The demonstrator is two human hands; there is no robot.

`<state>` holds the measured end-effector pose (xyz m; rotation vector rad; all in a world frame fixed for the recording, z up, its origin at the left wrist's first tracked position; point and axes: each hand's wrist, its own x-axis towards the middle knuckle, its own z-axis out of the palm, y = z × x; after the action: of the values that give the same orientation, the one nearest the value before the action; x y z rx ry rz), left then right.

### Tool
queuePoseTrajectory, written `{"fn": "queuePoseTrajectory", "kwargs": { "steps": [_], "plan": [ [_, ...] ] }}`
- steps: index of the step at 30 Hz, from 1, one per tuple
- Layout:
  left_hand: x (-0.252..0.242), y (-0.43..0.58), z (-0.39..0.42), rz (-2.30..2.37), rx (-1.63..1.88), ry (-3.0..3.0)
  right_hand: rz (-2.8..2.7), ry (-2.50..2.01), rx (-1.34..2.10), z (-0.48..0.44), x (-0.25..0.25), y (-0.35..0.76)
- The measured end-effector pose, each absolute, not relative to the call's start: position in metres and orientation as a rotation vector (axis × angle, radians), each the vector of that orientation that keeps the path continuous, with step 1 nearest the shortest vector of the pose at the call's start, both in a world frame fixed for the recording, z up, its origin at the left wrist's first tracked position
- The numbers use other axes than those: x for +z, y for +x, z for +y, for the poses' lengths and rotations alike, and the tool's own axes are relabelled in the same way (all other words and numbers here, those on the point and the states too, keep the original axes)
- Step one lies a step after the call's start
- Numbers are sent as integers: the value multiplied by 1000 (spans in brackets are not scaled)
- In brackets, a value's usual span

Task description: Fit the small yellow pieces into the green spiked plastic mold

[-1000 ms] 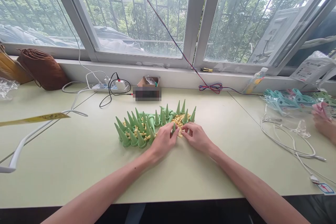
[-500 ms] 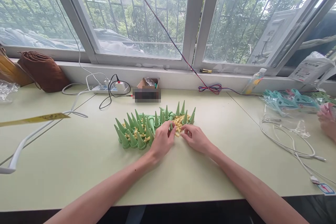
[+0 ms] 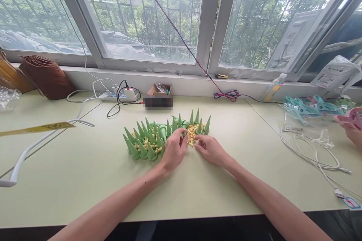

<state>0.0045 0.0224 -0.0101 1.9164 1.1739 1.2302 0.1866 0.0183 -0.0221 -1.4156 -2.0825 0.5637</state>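
A cluster of green cones stands upright on the pale green table, with small yellow pieces heaped among them. My left hand rests at the cluster's near edge, its fingers pinched on one green cone. Just to the right, my right hand has its fingertips curled onto the yellow pieces; what they hold is too small to make out.
A power strip with cables and a small cardboard box lie by the window sill. Brown bag at far left. White cables and teal clips at right, where another person's hand holds a pink clip.
My left hand has lifted its pinched cone slightly toward the pile. The other person's hand at the right edge has raised a pink clip.
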Motion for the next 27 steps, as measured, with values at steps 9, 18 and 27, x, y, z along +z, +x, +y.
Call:
{"fn": "queuePoseTrajectory", "kwargs": {
  "steps": [9,18,27],
  "plan": [
    [-13,6,22,1148,1193,1851,-2091,-1424,569,18,-23,187],
    [-12,5,22,1112,1274,1722,-2039,-1394,588,18,-26,187],
    [-9,8,17,1159,1299,1762,-2118,-1383,535,16,-22,186]
  ]
}}
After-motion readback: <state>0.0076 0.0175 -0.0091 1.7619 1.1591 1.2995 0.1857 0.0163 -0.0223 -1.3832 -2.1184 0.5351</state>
